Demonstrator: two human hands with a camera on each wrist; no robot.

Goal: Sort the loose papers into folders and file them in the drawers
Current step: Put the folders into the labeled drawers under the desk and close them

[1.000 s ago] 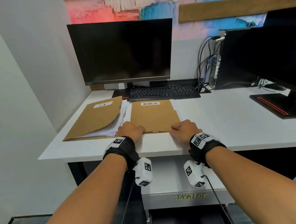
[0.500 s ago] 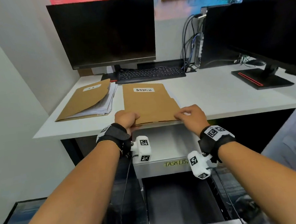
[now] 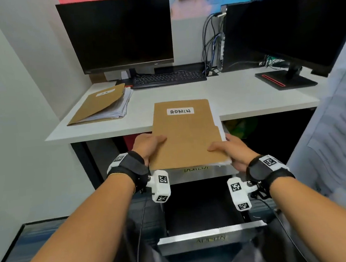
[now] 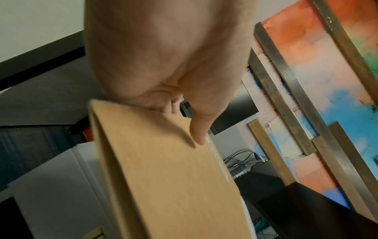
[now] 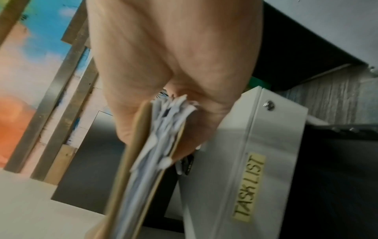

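A brown folder labelled ADMIN (image 3: 186, 133) with white papers inside hangs in the air in front of the desk edge. My left hand (image 3: 148, 146) grips its near left corner, thumb on top (image 4: 197, 129). My right hand (image 3: 231, 148) pinches the near right corner, where the paper edges (image 5: 163, 137) stick out. Below it, an open drawer labelled ADMIN (image 3: 212, 239) juts out of a white cabinet. The drawer above it, marked TASK LIST (image 5: 248, 187), is closed. A second brown folder (image 3: 102, 105), stuffed with papers, lies on the desk at the left.
The white desk (image 3: 238, 95) carries a monitor (image 3: 116, 32), a keyboard (image 3: 168, 78), and a second monitor (image 3: 285, 33) on a black stand at right. A wall runs along the left. A sheet of printed paper (image 3: 341, 135) fills the right edge.
Both hands have drawn the ADMIN folder off the desk toward me and lifted it over the cabinet. The head view has tilted down, revealing the open ADMIN drawer.
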